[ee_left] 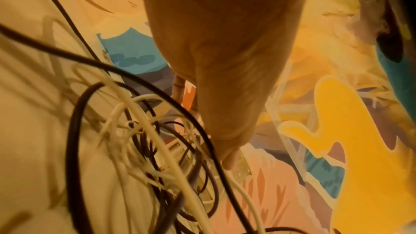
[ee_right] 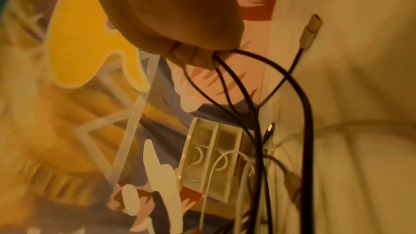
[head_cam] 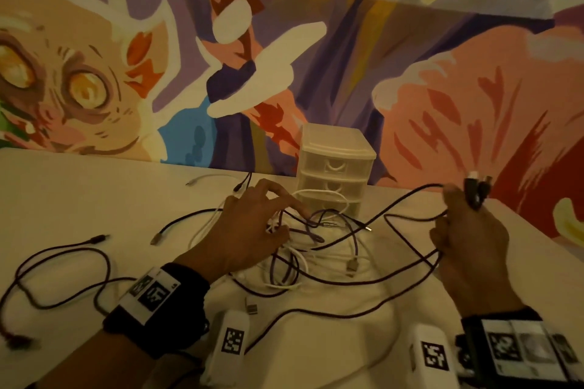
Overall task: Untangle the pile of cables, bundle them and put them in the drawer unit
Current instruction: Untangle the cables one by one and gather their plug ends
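A tangle of dark and white cables (head_cam: 309,246) lies on the white table (head_cam: 79,193) in front of the small translucent drawer unit (head_cam: 335,167). Its drawers look closed. My left hand (head_cam: 252,230) rests on top of the tangle with fingers spread, the index finger reaching in among the loops. In the left wrist view a straight finger (ee_left: 225,140) touches the cables (ee_left: 139,131). My right hand (head_cam: 471,240), raised to the right, grips loops of a dark cable (head_cam: 395,202), with plug ends (head_cam: 477,189) sticking up above the fist (ee_right: 168,15). The dark strands (ee_right: 308,113) run back past the drawer unit (ee_right: 202,149).
A long dark cable (head_cam: 63,253) sprawls over the left of the table. A thin white cable (head_cam: 205,178) lies by the painted wall (head_cam: 221,73). Two white tagged blocks (head_cam: 232,341) (head_cam: 433,354) sit at the near edge. A loose USB plug (ee_right: 313,29) lies on the table.
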Demonstrator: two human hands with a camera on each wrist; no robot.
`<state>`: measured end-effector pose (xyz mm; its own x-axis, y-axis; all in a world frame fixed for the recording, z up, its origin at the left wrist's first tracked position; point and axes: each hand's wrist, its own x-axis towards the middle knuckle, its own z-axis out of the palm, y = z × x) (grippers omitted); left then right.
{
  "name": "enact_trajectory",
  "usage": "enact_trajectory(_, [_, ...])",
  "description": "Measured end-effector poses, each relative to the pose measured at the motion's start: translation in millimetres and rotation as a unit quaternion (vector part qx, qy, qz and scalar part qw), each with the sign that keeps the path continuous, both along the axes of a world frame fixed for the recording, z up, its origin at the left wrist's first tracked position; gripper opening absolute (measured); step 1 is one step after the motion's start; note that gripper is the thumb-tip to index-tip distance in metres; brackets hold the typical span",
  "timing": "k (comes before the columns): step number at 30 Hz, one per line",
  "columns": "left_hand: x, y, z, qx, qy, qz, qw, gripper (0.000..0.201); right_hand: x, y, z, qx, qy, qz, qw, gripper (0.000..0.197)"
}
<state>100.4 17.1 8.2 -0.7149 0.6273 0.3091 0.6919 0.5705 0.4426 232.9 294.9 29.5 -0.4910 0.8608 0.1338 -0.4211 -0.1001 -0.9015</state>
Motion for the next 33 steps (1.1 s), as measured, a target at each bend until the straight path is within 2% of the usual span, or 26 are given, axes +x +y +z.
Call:
enact_trajectory(3, [3.5, 6.5, -2.1, -0.017, 0.035, -0.023, 0.999, 0.046, -2.3, 1.2, -4.8, 0.102, -0.025, -0.064, 0.992, 0.026])
enact_trajectory(5, [5.2, 10.4, -7.5, -0.017, 0.016, -0.027, 0.999, 0.044, -5.1, -2.6, -8.4, 0.185, -0.067, -0.026, 0.980, 0.020])
enact_trajectory(6, [5.6, 12.0, -10.0, -0.017, 0.001, -0.029, 0.999, 0.042, -8.2, -7.2, -10.2, 0.228, -0.100, 0.021, 0.968, 0.012])
enact_trajectory(8, [4.9, 14.0, -14.0, -0.026, -0.014, -0.030, 0.999, 0.036, -17.4, -17.8, -18.7, 0.316, -0.191, 0.132, 0.920, 0.010])
enact_trajectory(10, [2.4, 14.5, -16.6, -0.033, -0.018, -0.024, 0.999, 0.032, -27.0, -21.5, -33.8, 0.385, -0.276, 0.199, 0.858, 0.015])
enact_trajectory(11, [2.2, 15.1, -16.6, -0.038, -0.020, -0.015, 0.999, 0.030, -29.4, -21.2, -40.3, 0.400, -0.306, 0.215, 0.837, 0.016])
enact_trajectory(13, [3.5, 17.1, -17.2, -0.052, -0.029, 0.005, 0.998, 0.032, -31.9, -17.6, -47.7, 0.401, -0.345, 0.225, 0.819, 0.015])
enact_trajectory(15, [4.7, 18.6, -18.8, -0.059, -0.029, 0.017, 0.998, 0.059, -33.4, -17.3, -49.1, 0.396, -0.369, 0.260, 0.800, 0.011])
enact_trajectory(16, [5.4, 19.1, -19.4, -0.061, -0.021, 0.023, 0.998, 0.066, -33.9, -19.6, -48.0, 0.396, -0.381, 0.278, 0.788, 0.010])
enact_trajectory(18, [6.0, 19.4, -19.8, -0.056, -0.004, 0.030, 0.998, 0.055, -35.4, -23.3, -47.2, 0.411, -0.404, 0.284, 0.766, 0.011])
enact_trajectory(20, [7.3, 20.0, -19.0, -0.021, 0.010, 0.043, 0.999, 0.026, -37.1, -24.6, -46.2, 0.417, -0.418, 0.280, 0.757, 0.008])
enact_trajectory(21, [7.6, 20.4, -18.5, 0.009, 0.015, 0.041, 0.999, 0.018, -36.9, -25.5, -44.9, 0.418, -0.418, 0.276, 0.758, 0.008])
enact_trajectory(22, [7.1, 21.2, -19.2, 0.042, 0.020, 0.032, 0.998, 0.017, -36.1, -26.7, -43.4, 0.422, -0.404, 0.272, 0.765, 0.007])
enact_trajectory(23, [6.8, 22.5, -19.8, 0.069, 0.023, 0.016, 0.997, 0.022, -35.2, -28.4, -41.8, 0.428, -0.370, 0.266, 0.780, 0.006])
enact_trajectory(25, [7.1, 25.1, -20.4, 0.096, 0.028, -0.016, 0.995, 0.032, -34.0, -32.6, -35.1, 0.416, -0.266, 0.251, 0.832, 0.015])
enact_trajectory(28, [6.1, 27.6, -23.6, 0.081, 0.045, -0.042, 0.995, 0.034, -27.0, -40.4, -19.8, 0.283, -0.129, 0.277, 0.909, 0.014])
enact_trajectory(30, [5.9, 27.5, -24.8, 0.061, 0.060, -0.038, 0.996, 0.036, -21.8, -42.9, -11.1, 0.199, -0.077, 0.292, 0.932, 0.010])
enact_trajectory(33, [5.6, 25.8, -25.9, 0.050, 0.052, -0.010, 0.997, 0.057, -13.5, -40.9, 4.1, 0.094, 0.034, 0.285, 0.953, 0.005])
